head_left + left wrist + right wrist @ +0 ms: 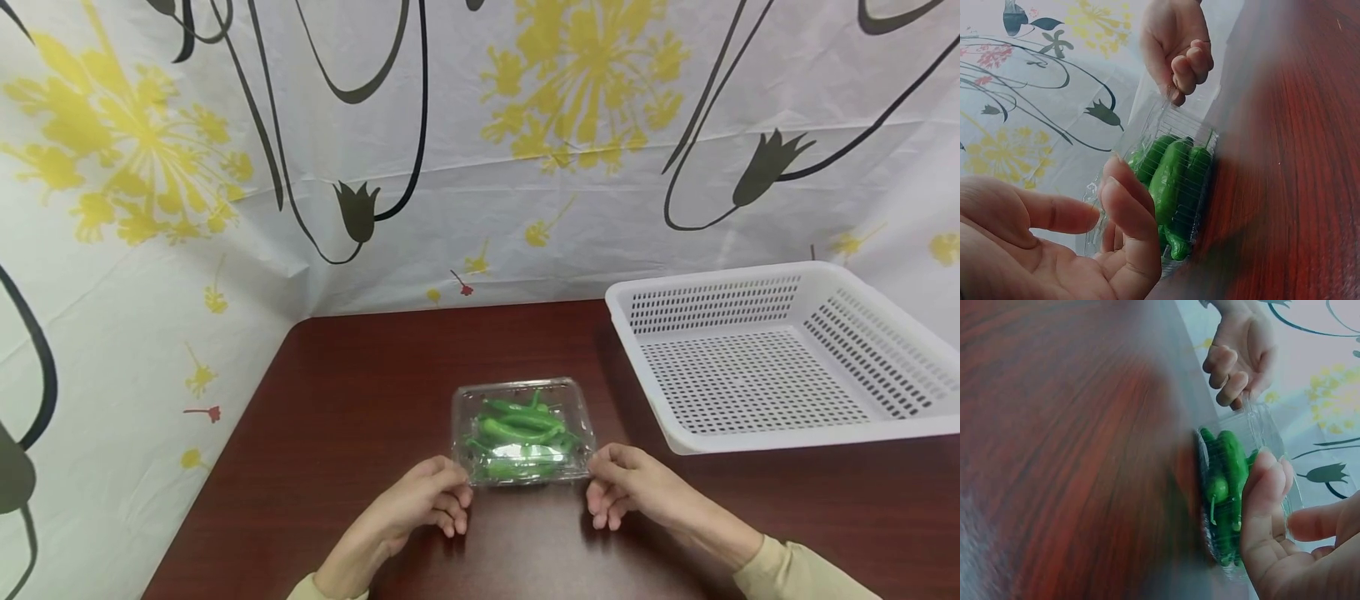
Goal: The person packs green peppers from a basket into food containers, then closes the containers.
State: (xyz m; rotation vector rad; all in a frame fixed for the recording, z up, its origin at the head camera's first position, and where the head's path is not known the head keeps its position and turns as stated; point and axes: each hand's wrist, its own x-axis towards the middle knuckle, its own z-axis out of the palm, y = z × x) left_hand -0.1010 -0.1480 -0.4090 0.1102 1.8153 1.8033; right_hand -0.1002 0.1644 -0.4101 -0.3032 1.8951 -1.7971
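A clear plastic clamshell box [467,417] with green peppers [521,423] inside stands on the dark red table in the head view. My left hand [426,498] pinches its near left corner between thumb and fingertips. At the near right corner my right hand [633,487] pinches the rim the same way. In the left wrist view, several long peppers [1169,178] show through the ribbed wall, and the thumb meets the clear rim. The right wrist view shows the peppers [1230,462] behind the fingers, with the thumb at the lid's edge.
A large white slotted plastic basket [656,396] sits at the right of the table [360,392]. Behind and to the left hangs a white cloth [450,225] with yellow and dark flower prints, reaching the table's edges.
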